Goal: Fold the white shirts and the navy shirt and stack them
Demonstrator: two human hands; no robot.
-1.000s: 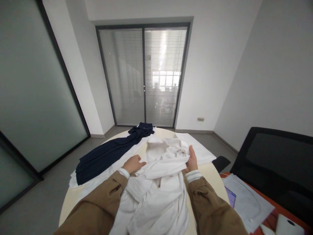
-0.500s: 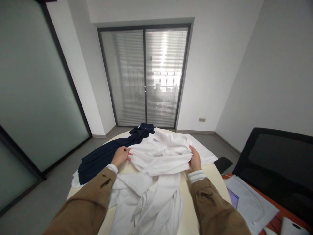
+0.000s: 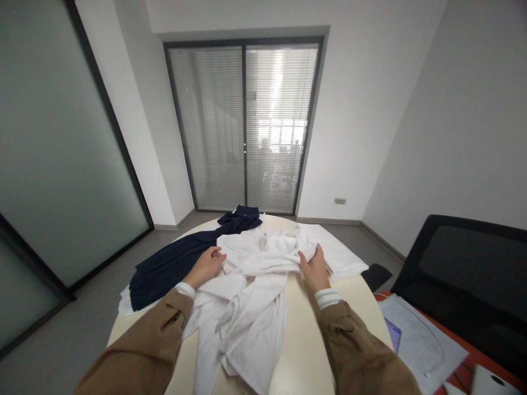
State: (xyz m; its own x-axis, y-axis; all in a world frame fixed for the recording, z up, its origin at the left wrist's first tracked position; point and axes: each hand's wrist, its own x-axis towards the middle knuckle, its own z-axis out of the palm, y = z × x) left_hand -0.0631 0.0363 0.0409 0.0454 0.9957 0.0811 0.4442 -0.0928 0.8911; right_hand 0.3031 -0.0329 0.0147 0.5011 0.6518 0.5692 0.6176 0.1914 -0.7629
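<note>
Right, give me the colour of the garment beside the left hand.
The crumpled garment is dark navy blue, with no visible pattern; it shows best in the head view.

The round cream worktop (image 3: pixel 304 340) carried a crumpled white garment (image 3: pixel 247 323) at its middle, a long navy garment (image 3: pixel 173 271) to the left, and a flat white cloth (image 3: pixel 343 255) at the far right.

No readable text or labels, sheets of paper (image 3: pixel 420 343) at right too blurred to read

Office room: frosted glass partition (image 3: pixel 61 137) left of the blinded glass door (image 3: pixel 214 126), round counter (image 3: pixel 307 351) before it, mesh office chair (image 3: pixel 465 269) and papers (image 3: pixel 420 345) on an orange desk (image 3: pixel 469 348) to its right.
</note>
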